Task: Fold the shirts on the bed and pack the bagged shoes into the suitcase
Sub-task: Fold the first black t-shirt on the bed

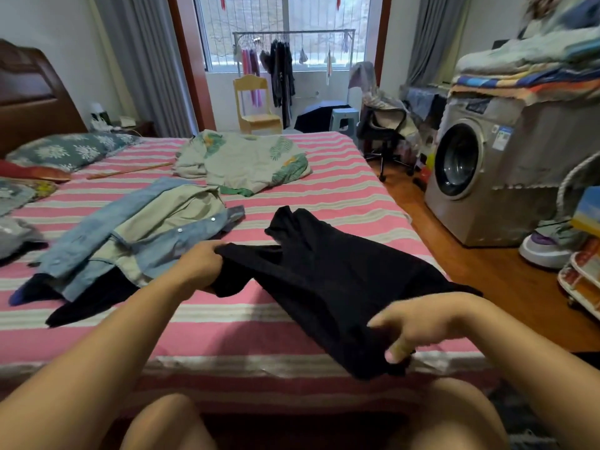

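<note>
A black shirt [324,274] lies spread over the near right part of the pink striped bed [227,329]. My left hand [198,264] grips its left edge, fingers curled round the bunched cloth. My right hand [418,323] holds the shirt's near corner at the bed's front edge, thumb under the fabric. A pile of shirts sits to the left: a blue denim shirt [107,235] with a khaki shirt [168,212] on it and a dark garment [94,297] underneath. No suitcase or bagged shoes are in view.
A leaf-print quilt [246,160] is bundled at the far side of the bed, pillows [68,149] at the headboard. A washing machine [480,177] stacked with bedding stands to the right, with an office chair [386,131] behind it. My bare knees are at the bottom.
</note>
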### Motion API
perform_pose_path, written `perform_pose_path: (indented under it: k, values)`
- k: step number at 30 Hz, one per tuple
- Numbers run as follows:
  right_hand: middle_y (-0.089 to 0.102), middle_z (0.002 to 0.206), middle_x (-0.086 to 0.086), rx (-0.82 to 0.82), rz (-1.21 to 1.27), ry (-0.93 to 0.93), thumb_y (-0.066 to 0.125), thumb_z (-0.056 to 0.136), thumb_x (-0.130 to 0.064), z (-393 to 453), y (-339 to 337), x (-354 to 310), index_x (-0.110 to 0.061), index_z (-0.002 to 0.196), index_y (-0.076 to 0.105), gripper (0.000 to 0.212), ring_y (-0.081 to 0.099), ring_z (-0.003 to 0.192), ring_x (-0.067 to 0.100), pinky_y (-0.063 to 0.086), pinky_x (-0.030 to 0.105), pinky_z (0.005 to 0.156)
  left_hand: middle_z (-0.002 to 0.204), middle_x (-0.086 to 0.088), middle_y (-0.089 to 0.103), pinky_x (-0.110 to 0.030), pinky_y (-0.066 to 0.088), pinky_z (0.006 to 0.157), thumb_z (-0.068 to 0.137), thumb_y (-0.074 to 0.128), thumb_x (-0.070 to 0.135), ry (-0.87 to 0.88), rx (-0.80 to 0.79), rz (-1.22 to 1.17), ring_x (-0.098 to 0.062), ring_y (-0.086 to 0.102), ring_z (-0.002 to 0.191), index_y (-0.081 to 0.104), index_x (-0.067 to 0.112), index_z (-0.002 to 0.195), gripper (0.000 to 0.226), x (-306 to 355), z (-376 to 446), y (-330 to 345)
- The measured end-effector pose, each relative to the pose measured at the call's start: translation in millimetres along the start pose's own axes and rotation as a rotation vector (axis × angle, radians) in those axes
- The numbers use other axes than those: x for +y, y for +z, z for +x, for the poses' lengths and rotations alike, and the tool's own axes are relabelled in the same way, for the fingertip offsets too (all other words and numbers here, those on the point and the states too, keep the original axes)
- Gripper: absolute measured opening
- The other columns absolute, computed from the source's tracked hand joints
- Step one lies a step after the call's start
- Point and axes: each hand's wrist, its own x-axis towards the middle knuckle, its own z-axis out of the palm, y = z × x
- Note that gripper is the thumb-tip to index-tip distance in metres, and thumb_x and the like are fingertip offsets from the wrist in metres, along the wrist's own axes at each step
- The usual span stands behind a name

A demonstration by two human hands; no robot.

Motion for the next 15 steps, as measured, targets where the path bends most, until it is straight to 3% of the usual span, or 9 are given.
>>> perform_pose_path:
  k: [1, 2, 5, 6, 8, 10, 12, 13, 15]
  values:
    - [0.065, 0.127, -0.013, -0.097, -0.173, 0.021, 0.073, 0.091, -0.027, 6.7, 5.4, -1.3, -0.025, 0.139, 0.054, 0.052, 0.063, 0.111, 0.007, 0.051, 0.027, 0.096, 0.085, -0.009, 0.074, -0.042, 0.058, 0.072, 0.085, 0.043, -0.010, 0.085, -0.066, 0.013, -0.029, 0.068, 0.079, 0.074, 0.018, 0.090, 0.042, 6.3, -15.0, -1.3]
    - [0.056, 0.140, -0.009, -0.038, -0.202, 0.004, 0.074, 0.090, -0.030, 12.5, 7.0, -7.1, -0.028, 0.149, 0.043, 0.066, 0.060, 0.118, 0.010, 0.049, 0.027, 0.100, 0.086, -0.003, 0.074, -0.039, 0.056, 0.072, 0.080, 0.040, -0.014, 0.176, -0.116, 0.051, -0.023, 0.069, 0.081, 0.074, 0.022, 0.088, 0.050, 11.7, -30.8, 1.2]
    - [0.036, 0.152, -0.008, 0.420, 0.126, -0.320, 0.078, 0.086, -0.018, 38.2, 11.2, -35.8, -0.033, 0.157, 0.026, 0.089, 0.067, 0.096, 0.008, 0.052, 0.016, 0.079, 0.092, 0.014, 0.070, -0.033, 0.054, 0.074, 0.066, 0.041, -0.014, 0.478, -0.287, 0.103, -0.011, 0.067, 0.086, 0.072, 0.037, 0.084, 0.063, 20.3, -77.8, 19.1]
    - [0.029, 0.155, -0.010, 0.459, 0.178, -0.426, 0.080, 0.083, -0.014, 45.6, 13.8, -45.7, -0.032, 0.158, 0.021, 0.098, 0.067, 0.092, 0.003, 0.050, 0.013, 0.078, 0.093, 0.017, 0.068, -0.030, 0.053, 0.075, 0.062, 0.042, -0.013, 0.580, -0.342, 0.080, -0.011, 0.066, 0.087, 0.072, 0.039, 0.084, 0.064, 20.9, -89.4, 25.7]
    - [0.024, 0.160, -0.012, 0.414, 0.073, -0.513, 0.082, 0.078, -0.012, 56.7, 23.3, -63.4, -0.030, 0.160, 0.015, 0.107, 0.056, 0.107, -0.013, 0.043, 0.008, 0.092, 0.095, 0.017, 0.068, -0.026, 0.053, 0.077, 0.065, 0.051, -0.019, 0.710, -0.378, 0.009, -0.012, 0.067, 0.090, 0.076, 0.033, 0.089, 0.063, 21.3, -106.3, 33.7]
    - [0.052, 0.143, -0.006, 0.337, -0.014, -0.519, 0.078, 0.081, -0.012, 65.4, 32.9, -77.2, -0.031, 0.153, 0.034, 0.086, 0.060, 0.109, -0.005, 0.048, 0.017, 0.092, 0.102, 0.014, 0.072, -0.022, 0.052, 0.087, 0.078, 0.060, -0.018, 0.722, -0.252, -0.210, -0.011, 0.068, 0.099, 0.078, 0.029, 0.101, 0.055, 16.9, -117.7, 44.1]
    - [0.070, 0.090, -0.002, 0.395, -0.043, -0.503, 0.069, 0.090, -0.014, 68.3, 34.3, -89.7, -0.027, 0.107, 0.066, 0.022, 0.070, 0.071, 0.013, 0.052, 0.028, 0.065, 0.114, 0.004, 0.072, -0.027, 0.052, 0.095, 0.092, 0.064, -0.001, 0.521, -0.054, -0.622, -0.013, 0.067, 0.109, 0.070, 0.036, 0.117, 0.045, 12.9, -127.0, 60.2]
    - [0.065, 0.073, -0.003, 0.477, 0.012, -0.473, 0.066, 0.093, -0.014, 70.3, 30.9, -95.3, -0.028, 0.085, 0.063, 0.016, 0.068, 0.060, 0.018, 0.048, 0.027, 0.057, 0.121, 0.001, 0.070, -0.029, 0.053, 0.097, 0.095, 0.065, 0.015, 0.383, 0.003, -0.842, -0.014, 0.066, 0.115, 0.064, 0.035, 0.125, 0.036, 9.3, -131.5, 72.6]
    - [0.066, 0.075, 0.006, 0.552, 0.390, -0.403, 0.060, 0.096, -0.010, 72.6, 21.1, -111.0, -0.019, 0.081, 0.063, 0.018, 0.072, 0.062, 0.026, 0.052, 0.028, 0.052, 0.129, 0.002, 0.067, -0.024, 0.053, 0.094, 0.086, 0.071, 0.048, 0.208, -0.021, -1.011, -0.012, 0.064, 0.119, 0.053, 0.027, 0.134, 0.056, 2.0, -141.1, 101.7]
